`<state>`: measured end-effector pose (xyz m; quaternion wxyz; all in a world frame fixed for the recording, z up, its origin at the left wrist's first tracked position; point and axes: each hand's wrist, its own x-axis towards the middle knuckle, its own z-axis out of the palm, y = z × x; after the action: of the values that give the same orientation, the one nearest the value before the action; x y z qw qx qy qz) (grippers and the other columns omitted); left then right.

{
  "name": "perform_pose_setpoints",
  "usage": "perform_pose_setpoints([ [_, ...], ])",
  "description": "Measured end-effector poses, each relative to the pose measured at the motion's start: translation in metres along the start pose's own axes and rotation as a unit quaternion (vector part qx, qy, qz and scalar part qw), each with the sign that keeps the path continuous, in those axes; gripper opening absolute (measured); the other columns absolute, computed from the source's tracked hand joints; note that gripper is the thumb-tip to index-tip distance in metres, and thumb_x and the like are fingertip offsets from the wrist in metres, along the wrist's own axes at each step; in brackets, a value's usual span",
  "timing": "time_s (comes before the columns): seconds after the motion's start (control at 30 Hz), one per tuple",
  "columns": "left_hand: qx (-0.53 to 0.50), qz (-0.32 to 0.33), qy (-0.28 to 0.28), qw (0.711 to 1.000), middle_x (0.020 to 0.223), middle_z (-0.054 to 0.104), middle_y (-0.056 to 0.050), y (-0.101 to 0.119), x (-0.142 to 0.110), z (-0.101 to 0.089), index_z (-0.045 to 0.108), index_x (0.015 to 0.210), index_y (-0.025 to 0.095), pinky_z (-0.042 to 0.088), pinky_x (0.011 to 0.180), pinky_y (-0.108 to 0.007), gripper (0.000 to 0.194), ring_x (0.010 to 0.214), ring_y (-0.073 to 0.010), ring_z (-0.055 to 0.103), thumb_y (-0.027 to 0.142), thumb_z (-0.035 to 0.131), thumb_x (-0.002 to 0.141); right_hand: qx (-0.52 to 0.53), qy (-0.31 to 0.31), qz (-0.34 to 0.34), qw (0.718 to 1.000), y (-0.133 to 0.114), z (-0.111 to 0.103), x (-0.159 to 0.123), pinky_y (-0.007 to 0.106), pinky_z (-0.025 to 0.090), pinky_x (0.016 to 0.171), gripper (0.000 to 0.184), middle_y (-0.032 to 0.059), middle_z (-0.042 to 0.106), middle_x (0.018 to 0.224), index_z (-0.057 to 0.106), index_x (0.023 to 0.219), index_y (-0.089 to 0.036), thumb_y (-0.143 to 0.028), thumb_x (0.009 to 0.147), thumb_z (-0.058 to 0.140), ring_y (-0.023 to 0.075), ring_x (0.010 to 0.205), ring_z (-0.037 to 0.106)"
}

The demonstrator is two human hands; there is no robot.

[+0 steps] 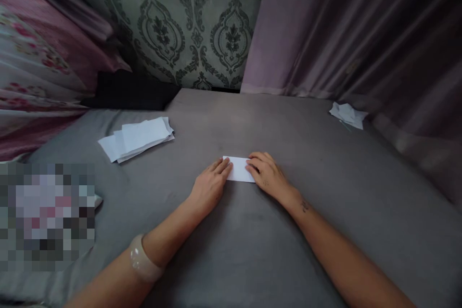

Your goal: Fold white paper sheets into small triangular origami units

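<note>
Head view: paper (238, 169) is lying flat inside the bed's (252, 260) edges, handling under way; left hand (209, 185) is resting close-set fingers on it, right hand (269, 173) bent ones, grip unclear. Paper stack (144, 135) near left edge is lying untouched.

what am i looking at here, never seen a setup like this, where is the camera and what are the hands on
There is no machine here: these are a person's own bare hands. The single picture comes from a camera worn on the head, looking forward and down. The surface is covered in grey cloth. In the middle lies a small white paper, with the left hand on its left end and the right hand at its right end; whether the right fingers pinch it is hard to tell. Farther off to the left lies a stack of white sheets, and a smaller paper pile lies far right.
</note>
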<state>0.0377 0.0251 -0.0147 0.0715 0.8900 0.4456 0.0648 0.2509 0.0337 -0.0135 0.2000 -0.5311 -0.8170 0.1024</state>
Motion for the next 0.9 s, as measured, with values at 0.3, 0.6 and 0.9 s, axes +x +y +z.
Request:
perform_pose_setpoints([
  [0.3, -0.060, 0.018, 0.013, 0.998, 0.142, 0.044, -0.017, -0.005, -0.002, -0.003, 0.047, 0.131, 0.010, 0.037, 0.108, -0.041, 0.050, 0.136, -0.0234, 0.036, 0.001, 0.037, 0.082, 0.054, -0.174, 0.125, 0.975, 0.006, -0.020, 0.049, 0.024, 0.036, 0.057, 0.010, 0.0017, 0.061, 0.073, 0.060, 0.084, -0.018, -0.025, 0.077, 0.060, 0.0132, 0.064, 0.052],
  [0.6, -0.079, 0.030, 0.038, 0.996, 0.139, 0.047, -0.019, -0.009, -0.006, -0.004, 0.052, 0.123, 0.009, 0.040, 0.104, -0.043, 0.044, 0.132, -0.0260, 0.040, 0.002, 0.036, 0.082, 0.079, -0.126, 0.143, 0.978, -0.004, -0.018, 0.018, 0.022, 0.034, 0.054, 0.011, -0.0008, 0.060, 0.066, 0.057, 0.069, -0.018, -0.026, 0.076, 0.056, 0.0110, 0.060, 0.051],
  [0.9, -0.082, 0.022, 0.049, 0.995, 0.119, 0.056, -0.015, -0.002, -0.009, -0.012, 0.059, 0.113, 0.014, 0.045, 0.093, -0.041, 0.037, 0.106, -0.0241, 0.053, 0.007, 0.037, 0.085, 0.098, -0.088, 0.228, 0.965, -0.022, -0.010, -0.005, 0.023, 0.033, 0.051, 0.015, 0.0029, 0.065, 0.070, 0.064, 0.077, -0.017, -0.032, 0.076, 0.060, 0.0120, 0.058, 0.053],
])
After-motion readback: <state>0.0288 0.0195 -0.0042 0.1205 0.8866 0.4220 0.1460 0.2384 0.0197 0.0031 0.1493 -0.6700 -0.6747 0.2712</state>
